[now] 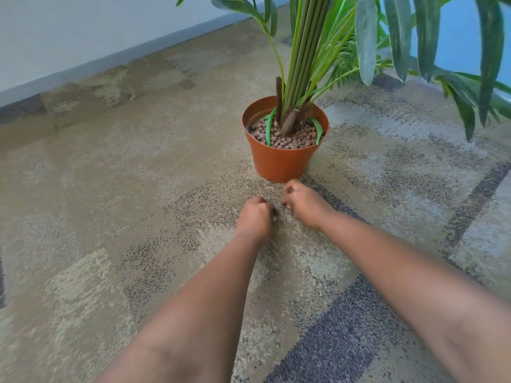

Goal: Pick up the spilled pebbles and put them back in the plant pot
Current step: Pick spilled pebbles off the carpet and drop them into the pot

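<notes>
An orange plastic plant pot (282, 161) stands on the carpet, filled with brown pebbles (290, 138) around the green stems of a plant. Just in front of the pot, both my hands rest low on the carpet. My left hand (255, 217) is curled into a fist, and a small brown pebble shows at its fingertips. My right hand (302, 203) is beside it, closer to the pot's base, fingers bent inward and pinched down at the carpet. What it holds is hidden. No loose pebbles stand out on the speckled carpet.
Patterned beige and grey carpet (138, 189) covers the floor. A pale wall with a grey baseboard (110, 62) runs along the far left. Long green leaves (425, 37) hang over the upper right.
</notes>
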Demonstrator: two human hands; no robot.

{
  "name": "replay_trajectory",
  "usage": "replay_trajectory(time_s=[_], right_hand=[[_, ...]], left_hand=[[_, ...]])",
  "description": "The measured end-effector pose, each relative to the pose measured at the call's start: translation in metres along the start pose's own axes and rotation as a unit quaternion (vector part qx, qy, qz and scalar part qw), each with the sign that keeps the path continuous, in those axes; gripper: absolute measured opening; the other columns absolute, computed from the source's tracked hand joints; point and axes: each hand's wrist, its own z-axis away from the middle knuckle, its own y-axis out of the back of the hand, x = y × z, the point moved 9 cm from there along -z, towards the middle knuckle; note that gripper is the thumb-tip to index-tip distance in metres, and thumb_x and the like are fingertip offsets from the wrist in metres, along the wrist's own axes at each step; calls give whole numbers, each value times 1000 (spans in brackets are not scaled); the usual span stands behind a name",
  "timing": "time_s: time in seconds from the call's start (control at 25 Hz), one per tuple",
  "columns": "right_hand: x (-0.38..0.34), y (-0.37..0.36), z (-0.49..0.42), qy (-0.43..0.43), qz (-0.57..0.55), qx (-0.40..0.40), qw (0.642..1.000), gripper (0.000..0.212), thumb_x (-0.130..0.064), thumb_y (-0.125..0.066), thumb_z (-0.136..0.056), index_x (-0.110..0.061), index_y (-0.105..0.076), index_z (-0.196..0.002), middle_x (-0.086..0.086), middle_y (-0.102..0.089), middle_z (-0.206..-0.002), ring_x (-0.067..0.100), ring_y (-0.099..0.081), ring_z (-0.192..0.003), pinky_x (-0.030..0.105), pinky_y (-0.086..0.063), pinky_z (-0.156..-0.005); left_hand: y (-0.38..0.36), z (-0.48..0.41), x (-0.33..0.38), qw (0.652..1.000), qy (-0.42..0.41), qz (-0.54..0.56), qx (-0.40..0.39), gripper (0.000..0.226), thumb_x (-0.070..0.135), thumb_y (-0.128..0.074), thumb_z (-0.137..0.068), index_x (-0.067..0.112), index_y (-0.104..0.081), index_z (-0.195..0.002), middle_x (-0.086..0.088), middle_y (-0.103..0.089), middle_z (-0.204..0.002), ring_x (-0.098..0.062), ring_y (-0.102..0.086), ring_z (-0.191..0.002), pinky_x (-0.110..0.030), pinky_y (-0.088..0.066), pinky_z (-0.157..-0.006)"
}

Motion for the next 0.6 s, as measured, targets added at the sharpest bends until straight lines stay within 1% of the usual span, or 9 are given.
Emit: replay_trajectory(time_s=[0.08, 0.2, 0.28, 0.32, 0.36, 0.44, 0.48, 0.52, 0.6], right_hand=[[-11, -1, -2, 32, 89, 1, 996, 7, -27, -46, -92, -28, -52, -89, -2, -61, -92, 18, -57, -68, 37, -42, -53], [-18, -2, -4, 31, 134, -5, 990, 17, -37, -38, -90, -25, -49, -96, 1, -59, -97, 25, -58, -78, 34, -40, -54], [-21, 0, -7, 15, 134, -26, 991, 30, -26, -38, -92, -21, -55, -115, -1, -56, -106, 28, -59, -93, 36, -44, -62], [-20, 1, -7, -11, 101, -39, 994, 31, -17, -41, -93, -12, -59, -117, 2, -59, -108, 30, -60, -95, 37, -47, -68], [-19, 1, -6, -40, 67, -49, 996, 25, -6, -46, -93, -4, -63, -111, 8, -63, -108, 30, -61, -90, 37, -49, -70], [-19, 0, 3, -64, 15, -52, 996, 14, 7, -53, -91, 0, -66, -93, 15, -66, -101, 22, -59, -76, 30, -53, -69], [-15, 0, 6, -74, -14, -46, 996, 15, 6, -52, -92, -2, -64, -86, 14, -66, -99, 17, -59, -74, 26, -54, -68], [-11, -1, 9, -65, 4, -56, 996, 18, 4, -51, -93, -5, -63, -83, 13, -66, -99, 16, -62, -75, 26, -56, -68], [3, 11, 18, -69, 13, -53, 996, 15, -1, -55, -95, -8, -67, -89, 10, -70, -101, 17, -69, -82, 30, -60, -75]], left_hand=[[-4, -3, 2, 1000, 7, -28, -10, 23, 18, -70, -87, 8, -74, -107, -8, -59, -104, -21, -57, -88, -35, -55, -84], [-7, -5, 5, 999, 15, -41, -16, 21, 16, -69, -88, 4, -74, -104, -9, -59, -104, -22, -56, -81, -35, -55, -83], [-4, -5, 4, 999, 18, -30, -17, 16, 12, -70, -87, 4, -74, -100, -10, -61, -108, -22, -59, -83, -33, -55, -84], [0, -5, 3, 999, 24, -24, -9, 12, 9, -71, -86, 4, -75, -96, -12, -62, -111, -24, -61, -85, -33, -55, -82], [7, -5, -1, 999, 36, -9, 10, 8, 7, -71, -85, 4, -75, -93, -14, -63, -112, -26, -62, -86, -32, -54, -79], [29, -4, -12, 994, 79, 44, 68, 14, 4, -70, -86, 3, -75, -99, -16, -64, -111, -26, -61, -87, -28, -51, -75], [43, -4, -17, 987, 100, 72, 100, 18, 4, -68, -87, 3, -74, -104, -15, -65, -110, -26, -61, -89, -26, -50, -79], [59, -5, -21, 980, 114, 99, 131, 19, 5, -67, -88, 5, -73, -107, -14, -65, -110, -26, -62, -93, -28, -51, -84], [94, -13, -23, 963, 120, 147, 190, 18, 10, -67, -89, 9, -74, -105, -9, -66, -104, -24, -62, -93, -35, -54, -88]])
